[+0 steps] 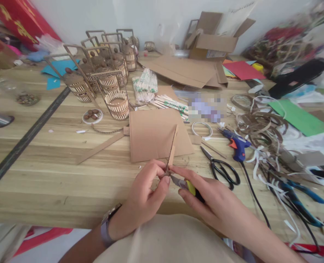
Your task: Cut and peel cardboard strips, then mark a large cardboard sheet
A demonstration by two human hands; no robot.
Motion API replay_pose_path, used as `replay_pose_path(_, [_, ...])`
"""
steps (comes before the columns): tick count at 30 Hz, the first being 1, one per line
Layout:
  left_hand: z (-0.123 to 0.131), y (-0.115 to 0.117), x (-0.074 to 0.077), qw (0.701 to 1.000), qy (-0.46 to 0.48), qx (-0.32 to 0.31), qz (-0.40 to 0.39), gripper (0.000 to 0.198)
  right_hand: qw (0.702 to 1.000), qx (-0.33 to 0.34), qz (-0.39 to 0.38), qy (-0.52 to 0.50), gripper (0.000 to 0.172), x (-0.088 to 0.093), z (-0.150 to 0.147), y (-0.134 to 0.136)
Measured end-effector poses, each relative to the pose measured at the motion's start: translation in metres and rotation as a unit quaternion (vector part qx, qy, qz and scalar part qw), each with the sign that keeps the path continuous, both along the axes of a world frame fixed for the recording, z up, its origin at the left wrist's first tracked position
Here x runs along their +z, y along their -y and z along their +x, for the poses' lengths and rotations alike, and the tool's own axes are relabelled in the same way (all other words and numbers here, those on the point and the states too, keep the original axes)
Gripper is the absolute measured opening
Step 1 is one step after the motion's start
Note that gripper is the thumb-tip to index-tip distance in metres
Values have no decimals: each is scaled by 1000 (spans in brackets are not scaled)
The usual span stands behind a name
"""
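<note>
That's 2 hands [148,188], 1 util. knife [191,187] near! Ctr., 1 cardbd. square [153,135]! Right, 1 pr. scissors [213,160], 1 glue gun [238,145], 1 green sheet [301,117]! Far, 1 open box [215,44]! Far left, baskets [117,105] overlap, can't count 'em!

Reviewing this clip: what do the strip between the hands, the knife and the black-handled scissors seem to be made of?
Strip: probably corrugated cardboard, matt brown with a ridged-looking edge.
Knife: likely a metal blade, grey and flat; the yellow-and-black handle looks like plastic.
Scissors: blades probably dark metal; smooth black handle loops, either plastic-coated or painted metal, hard to tell.
</note>
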State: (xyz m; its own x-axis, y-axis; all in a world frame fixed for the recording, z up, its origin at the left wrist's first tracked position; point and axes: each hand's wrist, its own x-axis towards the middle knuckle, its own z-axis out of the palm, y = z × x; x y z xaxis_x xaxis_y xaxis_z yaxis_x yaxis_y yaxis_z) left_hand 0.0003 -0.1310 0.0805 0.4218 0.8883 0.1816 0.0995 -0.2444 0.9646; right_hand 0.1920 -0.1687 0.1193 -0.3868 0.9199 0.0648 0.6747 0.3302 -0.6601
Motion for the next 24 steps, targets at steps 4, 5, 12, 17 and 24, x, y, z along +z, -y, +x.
replay_pose_path(4, [-1,-1,0,999,-10,-14,38,13,1000,8,17,12,45,-2,1,0])
replay_pose_path(5, [-1,-2,0,999,-14,-21,48,12,1000,9,15,14,45,-2,1,0])
replay_pose_path(12, [-2,-5,2,996,-30,-55,69,14,1000,5,12,5,46,-4,0,0])
replay_pose_path(17, [-1,-6,3,995,-42,-57,74,15,1000,-4,3,-31,47,-9,-4,0])
replay_pose_path(24, [-1,-6,1,992,-49,-69,94,16,993,-53,-41,-95,36,-17,-10,5])
